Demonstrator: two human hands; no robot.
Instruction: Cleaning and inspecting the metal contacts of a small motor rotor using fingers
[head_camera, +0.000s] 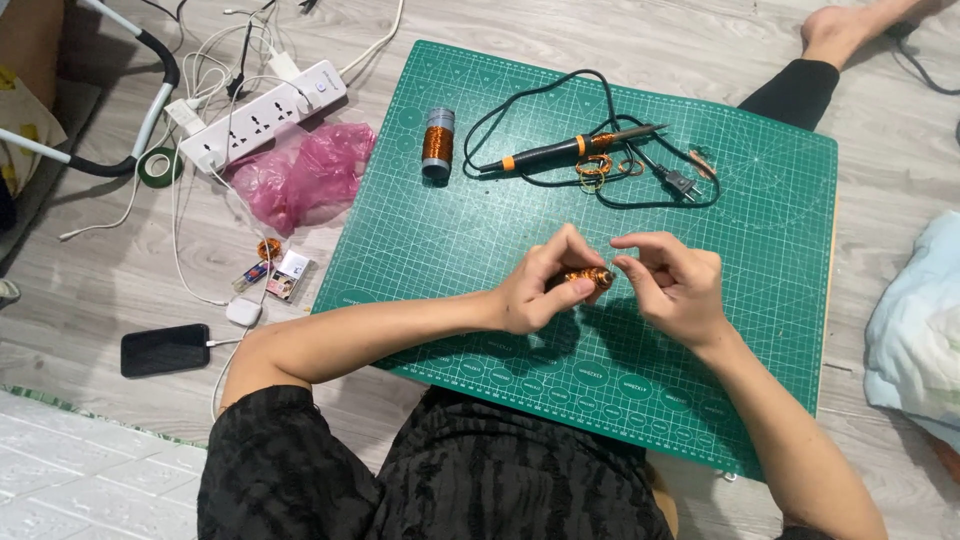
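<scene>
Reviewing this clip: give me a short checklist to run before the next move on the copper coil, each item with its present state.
1. Left hand grips copper coil: ok.
2. Right hand fingertips at the coil's end: ok.
3. Wire end actually pinched: cannot tell.
4. Soldering iron lying apart from both hands on the green cutting mat: ok.
5. Iron's plug on the mat, unplugged: ok.
6. Wire spool upright: ok.

Over a green cutting mat (450, 240), the left hand (540, 285) pinches a small copper wire coil (588, 277), the right hand (675, 280) fingertips touching its end; a soldering iron (570, 150) and wire spool (437, 142) lie beyond
</scene>
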